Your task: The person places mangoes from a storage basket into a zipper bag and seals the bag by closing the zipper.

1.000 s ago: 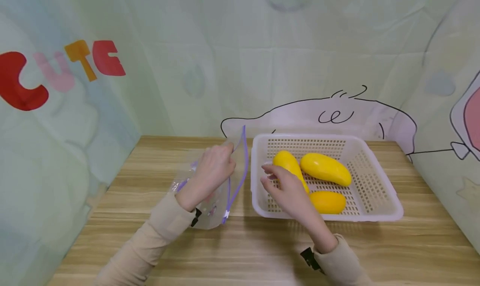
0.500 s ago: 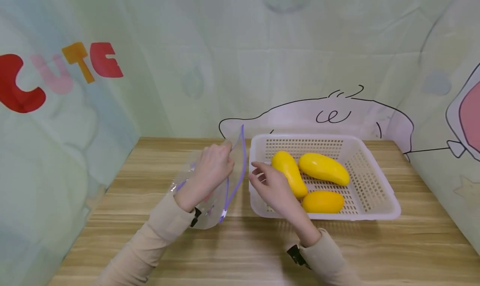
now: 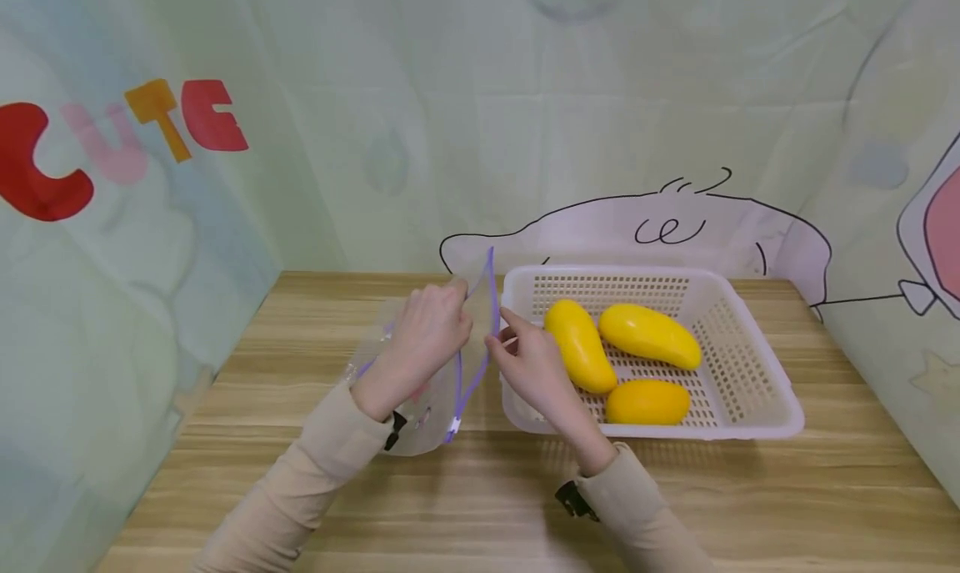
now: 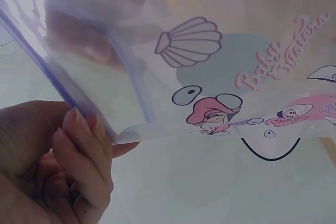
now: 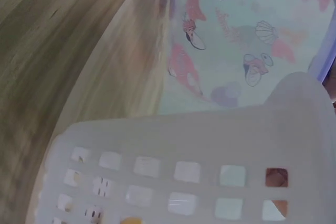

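A clear resealable zip bag [image 3: 420, 435] with purple zip strips stands tilted on the table, its mouth turned right. My left hand [image 3: 431, 327] grips the bag's upper edge; the left wrist view shows curled fingers [image 4: 84, 156] at the strip's corner. At the other side of the mouth is my right hand [image 3: 536, 369], thumb and index finger on either side of the purple strip [image 3: 476, 381], seemingly pinching it. A white mesh basket [image 3: 720, 431] lies under and beside the right hand. Three yellow mangoes, a left [image 3: 577, 348], a far [image 3: 648, 335] and a near mango [image 3: 648, 402], lie inside.
The wood-grain table [image 3: 300, 506] stretches in front of the basket and to both sides. A printed cloth backdrop [image 3: 360, 139] hangs right behind the table. In the right wrist view the basket's wall [image 5: 173, 132] fills the lower part, close beside the bag [image 5: 231, 61].
My right hand has moved left from above the basket and the left mango to the bag's purple strip. The left hand keeps its grip; basket and mangoes stay put.
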`<move>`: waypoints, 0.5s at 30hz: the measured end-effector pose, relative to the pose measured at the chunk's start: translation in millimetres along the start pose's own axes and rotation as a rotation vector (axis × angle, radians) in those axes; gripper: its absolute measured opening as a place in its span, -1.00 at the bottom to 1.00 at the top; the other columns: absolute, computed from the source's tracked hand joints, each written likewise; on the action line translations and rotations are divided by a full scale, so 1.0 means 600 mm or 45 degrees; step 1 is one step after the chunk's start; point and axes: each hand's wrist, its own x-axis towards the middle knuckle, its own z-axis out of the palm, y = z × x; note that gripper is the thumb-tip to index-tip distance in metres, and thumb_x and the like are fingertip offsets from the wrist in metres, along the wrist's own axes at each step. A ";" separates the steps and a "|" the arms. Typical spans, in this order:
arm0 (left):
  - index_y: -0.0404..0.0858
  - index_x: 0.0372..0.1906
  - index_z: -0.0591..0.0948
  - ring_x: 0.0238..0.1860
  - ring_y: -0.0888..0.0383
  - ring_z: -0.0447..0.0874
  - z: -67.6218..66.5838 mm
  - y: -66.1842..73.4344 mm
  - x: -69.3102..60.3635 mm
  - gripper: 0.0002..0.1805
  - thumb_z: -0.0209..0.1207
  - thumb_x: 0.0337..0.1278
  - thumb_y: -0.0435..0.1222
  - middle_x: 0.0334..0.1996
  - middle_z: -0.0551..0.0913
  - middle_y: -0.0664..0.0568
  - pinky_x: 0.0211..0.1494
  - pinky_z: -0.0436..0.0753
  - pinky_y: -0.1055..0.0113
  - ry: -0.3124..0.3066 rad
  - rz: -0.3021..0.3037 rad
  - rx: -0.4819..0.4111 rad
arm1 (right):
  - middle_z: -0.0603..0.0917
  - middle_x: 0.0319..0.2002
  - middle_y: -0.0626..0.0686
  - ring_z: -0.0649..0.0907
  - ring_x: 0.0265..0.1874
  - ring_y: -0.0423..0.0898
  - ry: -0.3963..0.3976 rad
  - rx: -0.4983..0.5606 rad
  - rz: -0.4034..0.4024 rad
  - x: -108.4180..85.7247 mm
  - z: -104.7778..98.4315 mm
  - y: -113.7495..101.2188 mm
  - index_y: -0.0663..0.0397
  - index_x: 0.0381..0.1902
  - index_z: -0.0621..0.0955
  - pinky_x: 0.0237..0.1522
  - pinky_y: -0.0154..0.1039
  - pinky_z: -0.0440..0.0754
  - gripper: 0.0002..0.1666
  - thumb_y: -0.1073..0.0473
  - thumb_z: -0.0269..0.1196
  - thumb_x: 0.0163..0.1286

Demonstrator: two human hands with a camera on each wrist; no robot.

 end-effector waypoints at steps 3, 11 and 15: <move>-0.28 -0.61 0.39 -0.73 0.16 0.23 0.000 -0.001 0.000 -0.83 0.12 -0.15 -0.53 -0.76 0.24 0.08 -0.73 0.18 0.42 0.023 0.011 -0.003 | 0.72 -0.36 0.13 0.64 -0.52 -0.16 0.012 0.016 -0.019 0.003 0.004 0.004 0.23 0.30 0.43 -0.51 -0.39 0.62 -0.41 0.15 0.20 0.35; -0.28 -0.64 0.38 -0.71 0.14 0.21 -0.008 -0.003 -0.001 -0.81 0.12 -0.17 -0.54 -0.77 0.25 0.06 -0.71 0.19 0.39 0.076 0.017 -0.001 | 0.72 -0.41 0.17 0.62 -0.66 -0.19 0.000 0.074 0.018 0.006 0.007 0.005 0.32 0.26 0.45 -0.64 -0.42 0.58 -0.46 0.25 0.18 0.34; -0.28 -0.65 0.40 -0.71 0.12 0.25 -0.015 -0.006 -0.001 -0.83 0.11 -0.16 -0.52 -0.76 0.34 0.02 -0.71 0.23 0.37 0.081 -0.014 -0.005 | 0.70 -0.38 0.20 0.67 -0.64 -0.07 -0.021 0.137 0.073 0.006 0.003 0.005 0.30 0.25 0.46 -0.64 -0.39 0.59 -0.48 0.28 0.17 0.35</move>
